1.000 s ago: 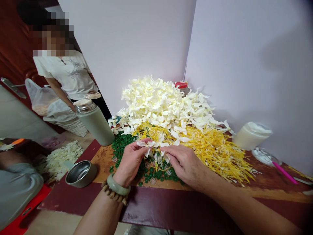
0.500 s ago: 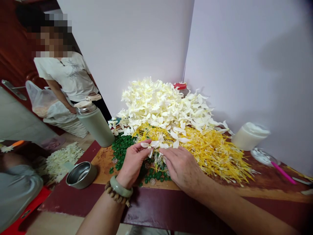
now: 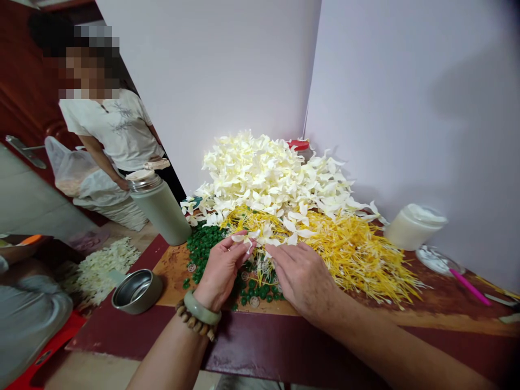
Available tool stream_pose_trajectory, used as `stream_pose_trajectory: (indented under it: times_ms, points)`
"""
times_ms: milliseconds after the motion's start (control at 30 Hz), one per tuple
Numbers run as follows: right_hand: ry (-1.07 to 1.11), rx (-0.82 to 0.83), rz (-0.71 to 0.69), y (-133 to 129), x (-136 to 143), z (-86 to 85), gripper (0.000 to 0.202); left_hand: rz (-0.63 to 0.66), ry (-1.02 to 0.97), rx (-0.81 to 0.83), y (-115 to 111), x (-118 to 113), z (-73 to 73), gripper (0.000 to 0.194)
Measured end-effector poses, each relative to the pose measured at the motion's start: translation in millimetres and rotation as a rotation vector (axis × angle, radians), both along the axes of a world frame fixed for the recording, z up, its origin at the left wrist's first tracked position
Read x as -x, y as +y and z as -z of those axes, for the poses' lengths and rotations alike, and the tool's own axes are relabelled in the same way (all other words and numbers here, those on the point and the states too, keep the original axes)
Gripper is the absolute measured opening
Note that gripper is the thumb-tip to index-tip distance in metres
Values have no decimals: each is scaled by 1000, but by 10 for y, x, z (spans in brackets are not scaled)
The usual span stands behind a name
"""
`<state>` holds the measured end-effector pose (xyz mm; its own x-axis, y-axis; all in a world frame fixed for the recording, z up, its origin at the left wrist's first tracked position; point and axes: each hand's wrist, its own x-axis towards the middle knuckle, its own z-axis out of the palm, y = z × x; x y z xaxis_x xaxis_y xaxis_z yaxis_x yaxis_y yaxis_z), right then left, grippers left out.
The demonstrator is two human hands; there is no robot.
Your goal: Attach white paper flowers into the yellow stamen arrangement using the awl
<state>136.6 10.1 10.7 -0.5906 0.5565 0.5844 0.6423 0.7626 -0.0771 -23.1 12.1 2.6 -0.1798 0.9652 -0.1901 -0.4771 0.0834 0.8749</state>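
My left hand [image 3: 225, 266], with a pale bangle and a beaded bracelet at the wrist, pinches a white artificial flower [image 3: 246, 238] between thumb and fingers. Close beside it, my right hand [image 3: 303, 273] has its fingers bent and drawn together at the front of the yellow stamens [image 3: 357, 257]; what its fingertips hold, if anything, is hidden. Loose white petals lie just beyond both hands. Behind them rises a large heap of white flower petals [image 3: 260, 168]. Small green plastic pieces [image 3: 205, 244] spread beneath and to the left of my left hand.
A green thermos [image 3: 162, 208] and its metal cup [image 3: 137, 291] stand on the table's left side. At right are a white-filled jar [image 3: 415, 227], a small dish [image 3: 436, 260] and a pink stick [image 3: 470, 287]. One person stands beyond the thermos; another sits at lower left.
The flower in my left hand has turned slightly, and my left fingers have shifted around it. My right hand stays almost in place. The seated person's arm has moved into view at left.
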Motion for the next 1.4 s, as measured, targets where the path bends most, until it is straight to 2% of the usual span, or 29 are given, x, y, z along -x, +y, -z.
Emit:
stream_pose_trajectory:
  times_ms: [267,467,700,867,1033,1233,1400]
  points:
    - [-13,25,-20,9,-2,17,29,45,21,-32,-8,-9,11,18]
    - [-35,32,22,22,0,25,28,106,41,-48,-24,-23,12,23]
    - [-48,18,10,5,0,25,28,70,83,-31,-27,-14,-4,29]
    - [-62,25,13,4,22,17,27,101,250,-50,-44,-27,3,33]
    - [-26,54,27,23,71,45,33,235,450,-221,-64,-102,50,25]
    - [39,6,64,58,78,85,34,155,311,-175,-57,-106,66,40]
    - [63,-10,69,47,92,88,34,137,284,-129,-60,-105,38,44]
